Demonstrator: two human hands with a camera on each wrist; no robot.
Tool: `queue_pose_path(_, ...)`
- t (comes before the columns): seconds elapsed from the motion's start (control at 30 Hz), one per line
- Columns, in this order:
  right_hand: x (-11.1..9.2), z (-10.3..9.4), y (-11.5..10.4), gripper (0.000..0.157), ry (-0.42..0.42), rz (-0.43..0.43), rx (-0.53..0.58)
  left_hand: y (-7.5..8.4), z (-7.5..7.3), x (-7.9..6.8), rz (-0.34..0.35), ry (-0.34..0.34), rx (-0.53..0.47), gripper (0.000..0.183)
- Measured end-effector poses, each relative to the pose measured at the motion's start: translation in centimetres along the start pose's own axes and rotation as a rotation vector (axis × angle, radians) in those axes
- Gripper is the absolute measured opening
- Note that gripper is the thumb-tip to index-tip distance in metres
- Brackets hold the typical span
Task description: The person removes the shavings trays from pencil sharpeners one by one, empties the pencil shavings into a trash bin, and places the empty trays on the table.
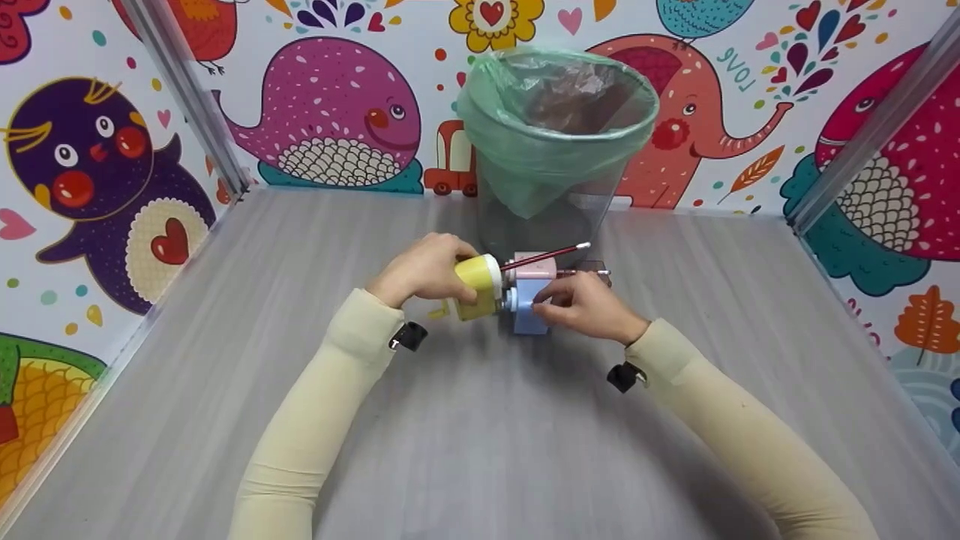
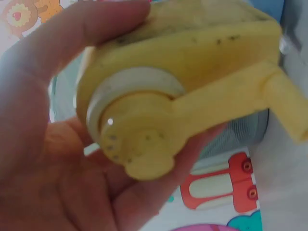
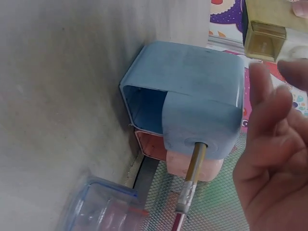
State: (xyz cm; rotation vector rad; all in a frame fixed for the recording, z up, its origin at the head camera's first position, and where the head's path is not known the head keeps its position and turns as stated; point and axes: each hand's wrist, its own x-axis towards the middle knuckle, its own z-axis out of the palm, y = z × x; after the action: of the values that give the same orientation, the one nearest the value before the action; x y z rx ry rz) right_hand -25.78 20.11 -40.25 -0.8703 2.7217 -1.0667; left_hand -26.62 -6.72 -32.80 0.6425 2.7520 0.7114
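Observation:
My left hand grips a yellow crank pencil sharpener, raised and tilted; its crank handle faces the left wrist camera. A dark red pencil with a pale end slants rightward from the yellow sharpener's white-rimmed side. Beside it, a light blue pencil sharpener stands on the table with a pink one behind it. A pencil sticks out of the blue sharpener's hole. My right hand is near the blue sharpener, fingers loosely bent and holding nothing visible; in the right wrist view it appears apart from it.
Behind the sharpeners stands a mesh waste bin lined with a green plastic bag. A small clear container lies near the bin's base. Patterned panels enclose the grey table at the back and sides.

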Motion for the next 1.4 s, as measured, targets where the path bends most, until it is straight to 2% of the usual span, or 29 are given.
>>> queue_pose_path(0.13, -0.5, 0.0, 0.2, 0.025, -0.064, 0.015, 0.048, 0.7, 0.6, 0.5, 0.032, -0.007, 0.006, 0.053)
queue_pose_path(0.33, -1.0, -0.1, 0.5, 0.030, -0.090, 0.003, 0.085, 1.7, 1.3, 1.0, 0.068, -0.020, 0.015, 0.055)
queue_pose_path(0.6, -1.8, -0.3, 1.2, 0.022, -0.110, 0.010, 0.129, 2.9, 2.2, 1.3, 0.116, -0.031, 0.036, 0.057)
queue_pose_path(0.77, -2.4, -0.2, 1.8, 0.016, -0.156, 0.026, 0.148, 3.8, 2.7, 1.2, 0.134, -0.036, 0.055, 0.057)
queue_pose_path(0.97, -3.2, -0.2, 2.1, 0.017, -0.181, 0.026, 0.094, 4.7, 3.5, 1.3, 0.185, -0.039, 0.054, 0.056)
queue_pose_path(1.1, -3.7, -0.2, 2.4, 0.018, -0.201, 0.056, 0.063, 4.9, 4.6, 1.6, 0.184, -0.043, 0.056, 0.057)
queue_pose_path(1.27, -4.6, 0.0, 3.0, 0.024, -0.229, 0.112, -0.012, 5.2, 6.0, 1.8, 0.165, -0.043, 0.109, 0.058)
queue_pose_path(1.4, -5.0, 0.3, 3.6, 0.026, -0.230, 0.128, -0.034, 5.3, 7.1, 2.0, 0.187, -0.011, 0.158, 0.054)
